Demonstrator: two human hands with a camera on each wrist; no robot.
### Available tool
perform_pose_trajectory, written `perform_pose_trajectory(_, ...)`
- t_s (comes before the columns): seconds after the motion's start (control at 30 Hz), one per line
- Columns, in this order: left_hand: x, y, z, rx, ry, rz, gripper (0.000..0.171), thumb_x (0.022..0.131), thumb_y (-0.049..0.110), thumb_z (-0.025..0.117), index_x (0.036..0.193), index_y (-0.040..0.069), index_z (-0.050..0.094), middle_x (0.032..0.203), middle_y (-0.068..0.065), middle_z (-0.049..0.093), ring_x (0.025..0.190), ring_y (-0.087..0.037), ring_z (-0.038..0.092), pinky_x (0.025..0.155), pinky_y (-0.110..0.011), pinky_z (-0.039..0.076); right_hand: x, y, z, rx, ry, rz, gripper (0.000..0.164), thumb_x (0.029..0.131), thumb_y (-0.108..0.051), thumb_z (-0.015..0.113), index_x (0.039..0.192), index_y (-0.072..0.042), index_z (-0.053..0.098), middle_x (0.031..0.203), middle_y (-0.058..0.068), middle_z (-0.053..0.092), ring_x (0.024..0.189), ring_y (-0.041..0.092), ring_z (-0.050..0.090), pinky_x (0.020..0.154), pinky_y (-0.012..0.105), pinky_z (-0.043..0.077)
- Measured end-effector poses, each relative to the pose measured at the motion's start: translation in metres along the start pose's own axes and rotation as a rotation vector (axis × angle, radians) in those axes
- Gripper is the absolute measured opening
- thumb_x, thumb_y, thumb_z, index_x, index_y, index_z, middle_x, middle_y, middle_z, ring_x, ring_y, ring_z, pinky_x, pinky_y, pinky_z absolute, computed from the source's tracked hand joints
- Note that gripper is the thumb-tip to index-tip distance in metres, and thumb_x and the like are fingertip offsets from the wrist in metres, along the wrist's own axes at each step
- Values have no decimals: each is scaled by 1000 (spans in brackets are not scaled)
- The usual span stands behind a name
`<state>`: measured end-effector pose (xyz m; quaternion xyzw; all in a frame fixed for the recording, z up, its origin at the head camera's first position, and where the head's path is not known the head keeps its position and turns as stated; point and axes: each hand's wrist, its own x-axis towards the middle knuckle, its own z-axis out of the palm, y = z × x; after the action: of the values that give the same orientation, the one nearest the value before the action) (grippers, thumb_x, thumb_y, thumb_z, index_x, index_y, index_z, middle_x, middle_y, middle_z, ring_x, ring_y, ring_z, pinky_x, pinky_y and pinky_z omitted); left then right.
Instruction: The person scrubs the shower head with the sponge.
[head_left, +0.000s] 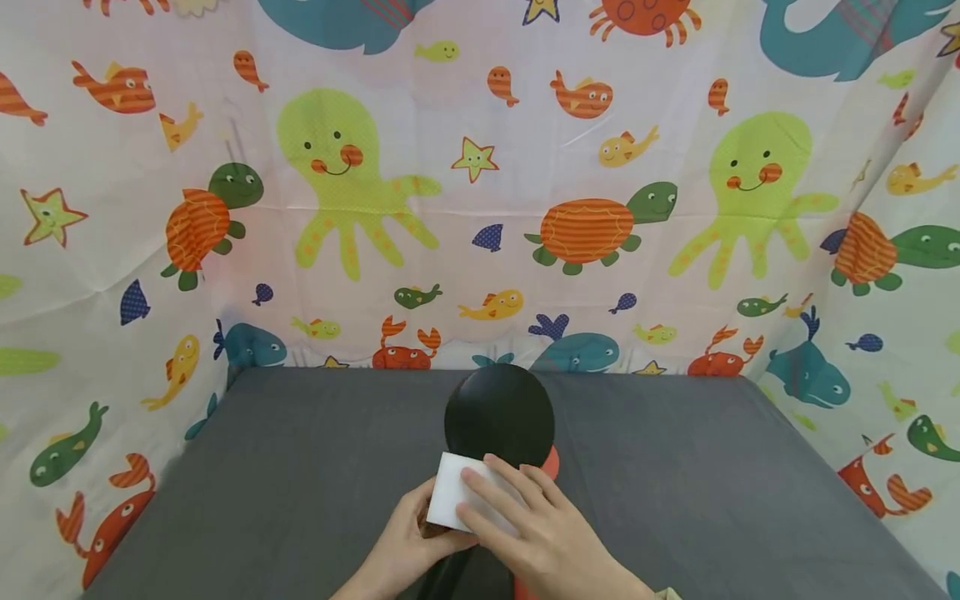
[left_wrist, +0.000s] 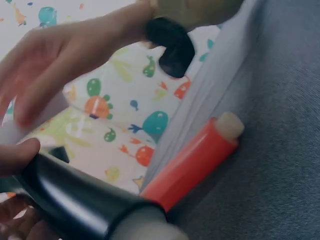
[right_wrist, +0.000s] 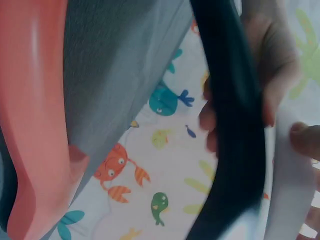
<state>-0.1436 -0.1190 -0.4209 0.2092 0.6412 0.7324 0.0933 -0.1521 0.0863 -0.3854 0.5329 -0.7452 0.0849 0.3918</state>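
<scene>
A white block (head_left: 452, 490) with a brown edge is between the hands in the head view. My left hand (head_left: 401, 533) grips its left side, thumb below. My right hand (head_left: 551, 533) lays its spread fingers over the white face. Just beyond is a smooth black thing with a round head (head_left: 498, 412); its long black handle (left_wrist: 90, 190) passes close by the left thumb and fingers in the left wrist view. Whether those fingers also touch the handle, I cannot tell. A similar red thing (left_wrist: 195, 160) shows a pale round tip; the black one mostly hides it in the head view.
A grey cloth (head_left: 322, 458) covers the table. Behind and along both sides hangs a white curtain (head_left: 450, 200) printed with sea animals. Motion blurs the hands in both wrist views.
</scene>
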Motion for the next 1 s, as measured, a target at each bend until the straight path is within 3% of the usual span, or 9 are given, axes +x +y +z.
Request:
perform_pose_trajectory(0.13, -2, -1, 3, 35, -44, -16, 44, 89, 9, 62, 127, -6, 44, 113, -16, 57, 96, -20, 62, 80, -30, 52, 7, 15, 2, -1, 89, 20, 33, 94, -27, 56, 124, -13, 59, 135, 13, 48, 122, 34, 45, 88, 43, 40)
perform_pose_trajectory(0.17, -2, 0, 3, 38, -41, -29, 42, 89, 10, 62, 125, -6, 46, 111, -16, 58, 94, -20, 62, 78, -29, 52, 9, 20, 1, -1, 139, 44, 32, 97, -28, 49, 123, -12, 60, 134, 14, 49, 120, 35, 46, 87, 44, 40)
perform_pose_trajectory(0.33, -2, 4, 6, 54, -18, -65, 35, 88, 13, 65, 115, -4, 52, 105, -14, 60, 87, -21, 63, 75, -30, 53, 14, 49, -8, -20, 304, 281, 38, 98, -34, 46, 120, -8, 62, 129, 18, 52, 115, 37, 49, 78, 47, 41)
perform_pose_trajectory(0.47, -2, 5, 7, 73, -7, -72, 35, 87, 14, 66, 114, -4, 53, 105, -15, 60, 87, -22, 63, 75, -30, 53, 11, 55, -10, -10, 338, 406, 42, 97, -38, 46, 121, -6, 61, 131, 18, 50, 115, 36, 47, 78, 48, 41)
perform_pose_trajectory(0.53, -2, 5, 7, 71, -1, -78, 35, 87, 14, 66, 114, -3, 53, 105, -14, 60, 87, -21, 64, 75, -30, 53, 7, 49, -7, -2, 317, 376, 41, 98, -36, 44, 122, -6, 60, 132, 19, 49, 116, 37, 46, 80, 49, 40)
perform_pose_trajectory(0.63, -2, 4, 6, 55, 4, -66, 37, 87, 13, 66, 118, -4, 52, 104, -15, 61, 87, -20, 64, 74, -29, 53, -1, 31, 1, 29, 258, 233, 37, 98, -30, 44, 122, -6, 60, 131, 21, 49, 118, 38, 45, 86, 49, 39)
perform_pose_trajectory(0.83, -4, -1, 5, 116, 2, 41, 47, 86, 9, 66, 127, -5, 47, 111, -20, 59, 90, -18, 65, 75, -28, 53, -6, 7, 10, 100, 116, -18, 35, 99, -26, 41, 124, -7, 58, 133, 19, 48, 123, 35, 43, 98, 39, 32)
perform_pose_trajectory(0.93, -4, -2, 6, 160, 4, 25, 40, 86, 12, 67, 120, -2, 52, 107, -16, 61, 87, -16, 65, 73, -27, 53, 1, 14, 8, 79, 167, -15, 34, 99, -25, 43, 122, -7, 59, 131, 19, 50, 121, 36, 45, 96, 40, 35)
perform_pose_trajectory(1.0, -4, -2, 6, 164, -1, -9, 35, 86, 15, 68, 115, 0, 56, 103, -13, 62, 84, -17, 64, 71, -27, 52, 7, 24, 4, 65, 224, 59, 34, 98, -26, 44, 122, -7, 60, 130, 20, 50, 120, 36, 45, 92, 43, 37)
